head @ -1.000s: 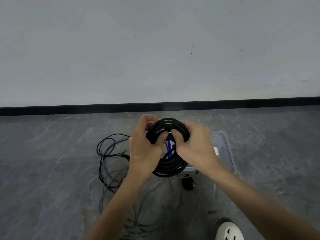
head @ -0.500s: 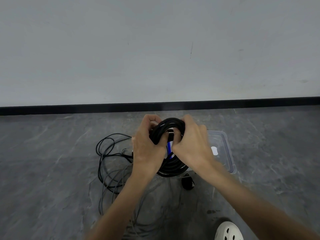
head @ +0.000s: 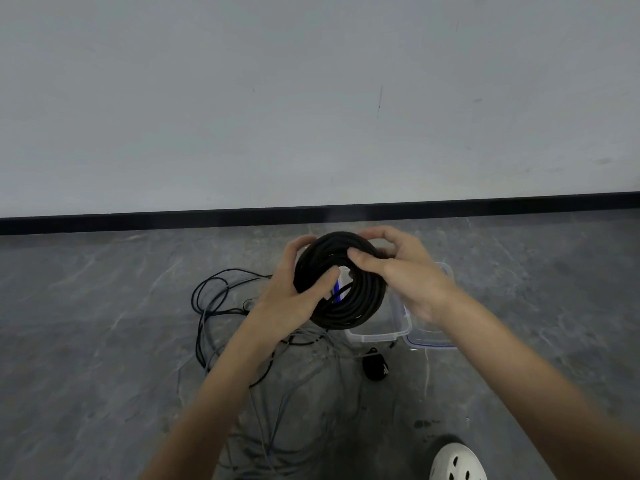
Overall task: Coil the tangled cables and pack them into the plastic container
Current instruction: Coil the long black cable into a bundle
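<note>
One thick black coil (head: 349,303) is wound and held in the air. The left hand (head: 294,303) curls round its 9 o'clock side and the right hand (head: 405,275) pinches the strands near 1 o'clock, above the clear plastic container (head: 377,336) on the floor at the coil's 5 o'clock. The container looks empty, though the coil hides most of it, so nothing seems packed yet. A tangle of thin cables (head: 221,310) sprawls uncoiled at 8 o'clock, which leaves most of the work to do.

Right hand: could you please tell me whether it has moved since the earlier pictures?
Yes. The right hand, gripping the black cable coil, has shifted right, now overlapping the clear lid it earlier left mostly uncovered.
</note>
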### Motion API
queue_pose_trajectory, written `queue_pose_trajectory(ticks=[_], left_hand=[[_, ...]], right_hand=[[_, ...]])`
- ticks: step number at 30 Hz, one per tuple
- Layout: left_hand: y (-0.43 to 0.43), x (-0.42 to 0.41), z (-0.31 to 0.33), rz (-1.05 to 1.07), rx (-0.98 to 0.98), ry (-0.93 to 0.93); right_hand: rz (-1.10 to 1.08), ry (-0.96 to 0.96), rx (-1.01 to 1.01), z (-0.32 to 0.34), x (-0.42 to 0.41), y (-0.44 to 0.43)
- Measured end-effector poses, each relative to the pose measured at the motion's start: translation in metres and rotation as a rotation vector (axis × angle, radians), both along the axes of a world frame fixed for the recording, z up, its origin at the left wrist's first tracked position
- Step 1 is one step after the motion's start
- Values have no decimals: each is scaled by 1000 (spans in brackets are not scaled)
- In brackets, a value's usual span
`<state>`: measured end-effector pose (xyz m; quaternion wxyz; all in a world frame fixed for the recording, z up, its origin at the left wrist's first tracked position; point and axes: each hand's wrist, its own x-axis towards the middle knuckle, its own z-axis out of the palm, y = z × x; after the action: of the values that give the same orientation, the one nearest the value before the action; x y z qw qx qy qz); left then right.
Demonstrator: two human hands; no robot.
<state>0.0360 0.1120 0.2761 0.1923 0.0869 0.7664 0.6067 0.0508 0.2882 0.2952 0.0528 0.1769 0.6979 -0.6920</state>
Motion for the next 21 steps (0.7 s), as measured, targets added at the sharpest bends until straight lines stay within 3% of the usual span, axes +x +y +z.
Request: queue_pose_trajectory(ticks=[3,14,16,21], left_hand=[[-3,-4,0,-34,70,-103],[17,-5,-33,138,-98,-15],[19,-7,-40,177,-120,3],[26,-9,-52,244,-81,-54]], right_hand=[[-31,-79,-169,-4,-1,11],[221,-240,-460,-25,9,25],[236,-248,-427,-30,10,27],[293,-382,-109,-48,22,34]])
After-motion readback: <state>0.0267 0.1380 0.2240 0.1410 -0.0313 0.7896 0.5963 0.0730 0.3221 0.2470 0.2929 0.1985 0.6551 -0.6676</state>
